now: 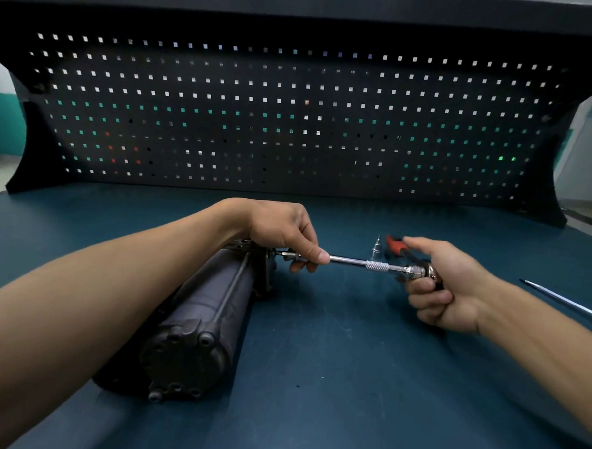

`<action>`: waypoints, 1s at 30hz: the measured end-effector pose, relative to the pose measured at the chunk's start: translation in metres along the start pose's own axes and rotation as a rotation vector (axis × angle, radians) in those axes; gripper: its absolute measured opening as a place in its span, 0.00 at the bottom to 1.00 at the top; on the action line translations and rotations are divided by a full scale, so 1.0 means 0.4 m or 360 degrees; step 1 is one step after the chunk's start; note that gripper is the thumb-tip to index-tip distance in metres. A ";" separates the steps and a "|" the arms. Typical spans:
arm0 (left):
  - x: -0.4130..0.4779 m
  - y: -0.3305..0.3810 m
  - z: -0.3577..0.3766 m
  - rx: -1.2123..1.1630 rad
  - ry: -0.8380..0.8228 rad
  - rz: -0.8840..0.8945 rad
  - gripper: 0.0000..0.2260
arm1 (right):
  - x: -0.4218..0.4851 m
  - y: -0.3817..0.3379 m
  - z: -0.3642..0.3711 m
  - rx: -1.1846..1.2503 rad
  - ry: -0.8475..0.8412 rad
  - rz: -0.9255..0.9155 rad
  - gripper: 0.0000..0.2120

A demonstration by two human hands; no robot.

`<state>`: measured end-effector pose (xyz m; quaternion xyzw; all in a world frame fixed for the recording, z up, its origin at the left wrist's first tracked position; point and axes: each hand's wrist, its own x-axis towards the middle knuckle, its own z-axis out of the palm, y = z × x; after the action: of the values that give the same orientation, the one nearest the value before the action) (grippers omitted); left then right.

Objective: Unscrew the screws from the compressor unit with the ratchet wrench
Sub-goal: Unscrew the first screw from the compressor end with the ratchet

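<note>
The dark cylindrical compressor unit [200, 315] lies on the blue bench, its near end cap with several bolts facing me. A chrome extension bar [357, 262] runs level from the unit's far end to the ratchet wrench head [422, 271]. My left hand [284, 234] reaches over the unit and pinches the bar close to the socket end. My right hand [445, 287] grips the ratchet wrench at its head, with the red and black handle [394, 246] sticking out beyond my thumb. The screw at the bar's tip is hidden by my left fingers.
A small chrome socket bit [376, 246] stands upright just behind the bar. A long thin metal rod [565, 301] lies on the bench at the right. A black pegboard [293, 121] closes the back of the bench.
</note>
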<state>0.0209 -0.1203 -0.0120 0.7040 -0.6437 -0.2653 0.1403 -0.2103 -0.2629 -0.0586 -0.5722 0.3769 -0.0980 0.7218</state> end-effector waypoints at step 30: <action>-0.009 0.007 -0.001 0.0036 -0.0067 0.0022 0.12 | 0.044 0.007 -0.010 -0.0490 0.0401 -0.0739 0.32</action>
<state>0.0187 -0.1171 -0.0093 0.6953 -0.6544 -0.2717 0.1206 -0.2015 -0.2751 -0.0687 -0.7291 0.3330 -0.2723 0.5324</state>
